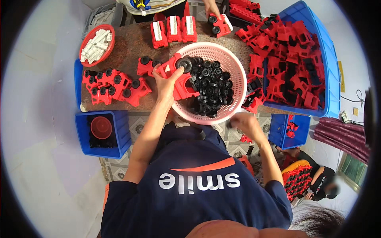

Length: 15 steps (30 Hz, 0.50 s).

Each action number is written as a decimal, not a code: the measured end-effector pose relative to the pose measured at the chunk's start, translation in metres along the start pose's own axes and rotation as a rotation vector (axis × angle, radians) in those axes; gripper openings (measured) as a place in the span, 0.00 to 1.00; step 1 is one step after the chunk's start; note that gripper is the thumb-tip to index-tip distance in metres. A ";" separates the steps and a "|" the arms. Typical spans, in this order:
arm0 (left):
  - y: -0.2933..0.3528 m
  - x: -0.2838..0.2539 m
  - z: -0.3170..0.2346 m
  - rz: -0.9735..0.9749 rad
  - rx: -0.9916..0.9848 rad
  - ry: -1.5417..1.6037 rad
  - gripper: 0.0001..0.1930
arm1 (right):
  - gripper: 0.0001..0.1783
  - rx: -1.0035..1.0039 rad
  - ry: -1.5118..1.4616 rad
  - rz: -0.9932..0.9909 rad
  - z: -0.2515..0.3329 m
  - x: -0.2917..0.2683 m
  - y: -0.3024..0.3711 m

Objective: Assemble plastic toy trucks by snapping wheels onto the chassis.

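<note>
Red plastic truck (185, 88) sits clamped in the left hand (164, 86) over the left side of the pink basket (239, 67), thumb on its wheel (183, 64). The right hand (249, 126) is apart, blurred near the rim; whether it grips anything, I cannot tell. Wheel-fitting seems in hand; next likely calls for steadying the truck and aligning another wheel.

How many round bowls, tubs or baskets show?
3: pink basket of black wheels at the table's near edge, a red bowl of white parts at its left, a red tub in the lower-left blue bin. Others may be hidden.
</note>
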<state>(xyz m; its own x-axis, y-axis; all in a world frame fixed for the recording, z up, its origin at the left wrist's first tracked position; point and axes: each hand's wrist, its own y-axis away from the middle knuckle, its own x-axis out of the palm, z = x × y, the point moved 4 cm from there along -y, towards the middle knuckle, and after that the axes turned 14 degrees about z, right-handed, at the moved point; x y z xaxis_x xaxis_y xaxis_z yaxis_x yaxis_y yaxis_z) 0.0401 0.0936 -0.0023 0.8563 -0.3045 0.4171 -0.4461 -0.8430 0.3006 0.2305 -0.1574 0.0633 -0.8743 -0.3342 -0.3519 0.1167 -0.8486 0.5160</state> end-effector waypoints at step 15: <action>0.008 0.021 0.000 0.131 -0.019 -0.094 0.52 | 0.16 -0.300 -0.399 -0.334 0.040 0.011 -0.121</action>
<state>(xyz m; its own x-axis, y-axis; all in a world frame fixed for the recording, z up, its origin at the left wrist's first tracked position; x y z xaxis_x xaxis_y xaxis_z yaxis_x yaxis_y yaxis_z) 0.0544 0.0806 0.0092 0.8105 -0.4521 0.3724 -0.5599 -0.7848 0.2657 0.1877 -0.0415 0.0282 -0.9892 0.1005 -0.1067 -0.1172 -0.9794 0.1642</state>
